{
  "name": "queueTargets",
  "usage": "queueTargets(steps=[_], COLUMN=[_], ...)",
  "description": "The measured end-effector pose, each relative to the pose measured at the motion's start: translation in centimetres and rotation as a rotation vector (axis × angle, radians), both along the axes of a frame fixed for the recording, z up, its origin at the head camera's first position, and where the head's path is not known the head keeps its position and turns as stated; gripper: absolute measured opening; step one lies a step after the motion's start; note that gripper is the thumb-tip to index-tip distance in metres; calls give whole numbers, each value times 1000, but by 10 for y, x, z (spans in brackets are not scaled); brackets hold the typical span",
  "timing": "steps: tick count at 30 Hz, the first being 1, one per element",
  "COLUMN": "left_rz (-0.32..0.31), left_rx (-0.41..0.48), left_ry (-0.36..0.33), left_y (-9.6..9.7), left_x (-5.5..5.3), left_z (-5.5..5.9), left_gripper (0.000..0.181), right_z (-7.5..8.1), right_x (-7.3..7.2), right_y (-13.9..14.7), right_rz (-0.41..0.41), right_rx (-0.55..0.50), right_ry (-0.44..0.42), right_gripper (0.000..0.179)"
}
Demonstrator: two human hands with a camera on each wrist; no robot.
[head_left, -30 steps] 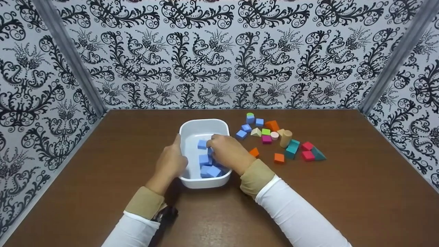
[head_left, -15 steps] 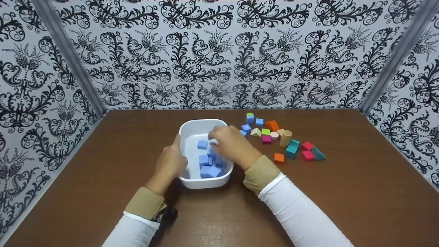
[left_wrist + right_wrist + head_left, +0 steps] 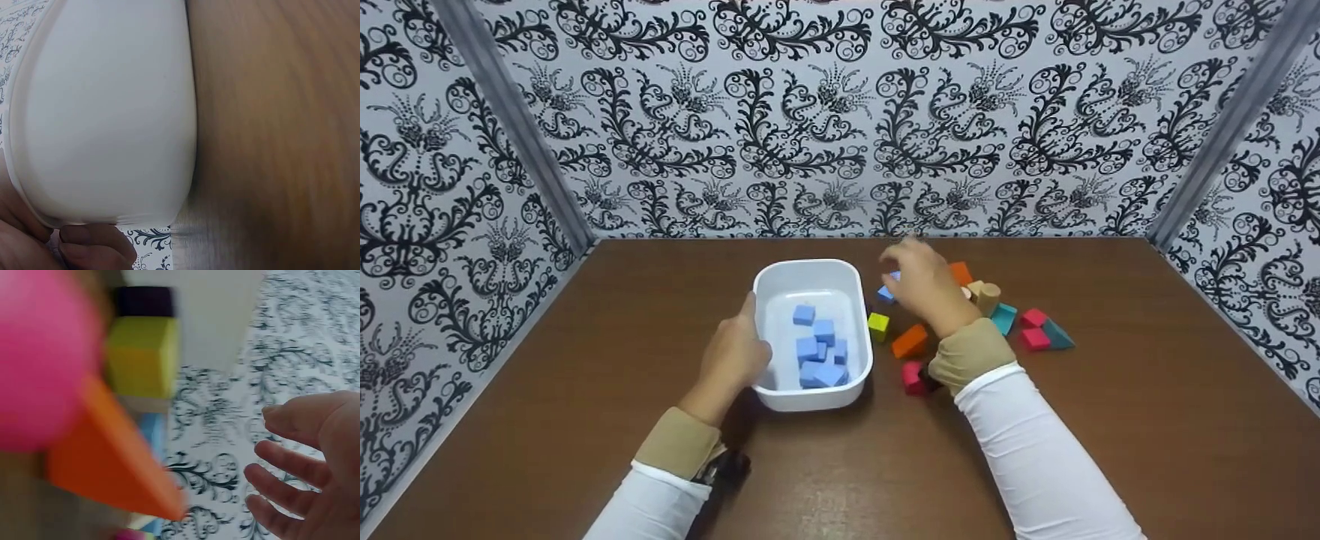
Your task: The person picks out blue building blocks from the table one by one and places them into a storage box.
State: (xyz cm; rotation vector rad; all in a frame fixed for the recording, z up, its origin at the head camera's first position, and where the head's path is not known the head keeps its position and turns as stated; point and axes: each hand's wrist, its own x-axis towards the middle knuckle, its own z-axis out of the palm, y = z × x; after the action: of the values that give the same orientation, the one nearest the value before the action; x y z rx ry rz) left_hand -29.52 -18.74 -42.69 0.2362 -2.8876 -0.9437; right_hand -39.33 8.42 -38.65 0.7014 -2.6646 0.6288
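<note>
In the head view my left hand [image 3: 735, 349] grips the left rim of a white plastic bin [image 3: 810, 403]. Up close in the left wrist view, fingertips [image 3: 93, 244] curl at the edge of the same bin. Several blue blocks [image 3: 824, 331] lie inside, mostly toward its near end. My right hand [image 3: 926, 281] hovers over the scattered blocks right of the bin, fingers spread and holding nothing. Blue blocks [image 3: 886, 293] show just beside its fingertips, partly covered. The right wrist view also shows that hand with a gap between thumb and fingers.
Near the bin's right side are a yellow-green cube [image 3: 878, 327], an orange block [image 3: 910, 341] and a red block [image 3: 914, 378]. Farther right stand a wooden cylinder [image 3: 988, 298], a teal block [image 3: 1003, 318] and red blocks [image 3: 1035, 339]. Patterned walls [image 3: 840, 135] bound the table.
My right hand has left the bin, moving up and right over the loose blocks. The yellow-green cube and red block it had covered now show. My left hand stays at the rim.
</note>
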Motion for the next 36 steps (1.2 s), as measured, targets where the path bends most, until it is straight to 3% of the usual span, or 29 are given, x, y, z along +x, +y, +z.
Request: queueTargets(steps=[6, 9, 22, 29, 36], left_rz=[-3, -6, -5, -4, -11], left_rx=[-7, 0, 6, 0, 3], left_ry=[-10, -8, -17, -19, 0], left_y=[1, 1, 0, -1, -1], left_x=[0, 0, 1, 0, 0], left_z=[2, 2, 3, 2, 1], left_gripper=[84, 84, 85, 84, 84], right_z=[-16, -18, -30, -31, -31], right_x=[-4, -6, -14, -11, -10], right_y=[3, 6, 6, 7, 7], right_rz=[-31, -27, 94, 47, -15], right_rx=[121, 168, 321, 250, 222], right_ry=[-249, -310, -326, -341, -382], right_gripper=[44, 48, 48, 38, 48])
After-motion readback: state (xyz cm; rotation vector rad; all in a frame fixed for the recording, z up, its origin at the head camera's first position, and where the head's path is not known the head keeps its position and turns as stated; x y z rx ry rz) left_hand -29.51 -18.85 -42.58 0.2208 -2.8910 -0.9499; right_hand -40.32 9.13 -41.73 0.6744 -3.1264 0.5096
